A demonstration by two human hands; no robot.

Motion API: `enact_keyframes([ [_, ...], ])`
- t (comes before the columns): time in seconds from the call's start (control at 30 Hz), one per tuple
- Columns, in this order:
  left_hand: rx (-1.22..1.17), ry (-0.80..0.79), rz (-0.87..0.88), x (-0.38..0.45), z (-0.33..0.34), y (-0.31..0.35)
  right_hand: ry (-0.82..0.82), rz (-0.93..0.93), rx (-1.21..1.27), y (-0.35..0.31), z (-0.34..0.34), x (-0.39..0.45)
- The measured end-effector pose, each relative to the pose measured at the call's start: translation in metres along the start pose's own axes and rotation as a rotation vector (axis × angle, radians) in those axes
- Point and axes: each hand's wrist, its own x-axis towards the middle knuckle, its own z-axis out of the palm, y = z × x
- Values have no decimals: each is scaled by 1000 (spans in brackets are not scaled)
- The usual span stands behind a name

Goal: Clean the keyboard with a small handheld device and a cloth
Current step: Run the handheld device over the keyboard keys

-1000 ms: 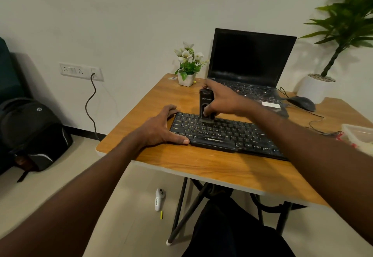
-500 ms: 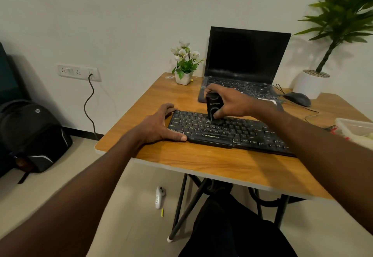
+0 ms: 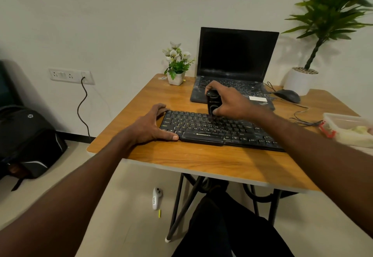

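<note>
the left hand [image 3: 150,125], fingers relaxed, braces the flat black plastic keyboard [image 3: 214,129] on the wooden bench [image 3: 201,162]; the right hand [image 3: 230,102] grips the small black cylindrical handheld device [image 3: 213,103] upright, nozzle on the far keys.

Bare wood runs along the table's [image 3: 201,162] near edge in front of the keyboard [image 3: 212,130], while the laptop [image 3: 234,71], flower pot [image 3: 176,78] and mouse [image 3: 287,95] crowd the far edge, a plastic container [image 3: 349,129] blocking the right edge.
</note>
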Motion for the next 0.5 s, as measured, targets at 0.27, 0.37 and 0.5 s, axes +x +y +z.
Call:
enact_keyframes([
  [0.27, -7, -10, -5, -2, 0, 3, 52, 28, 42, 10, -2, -14],
  [0.37, -1, -9, -5, -1, -1, 3, 24, 16, -111, 7, -4, -16],
  [0.5, 15, -24, -1, 0, -2, 5, 125, 41, -6, 7, -6, -16],
])
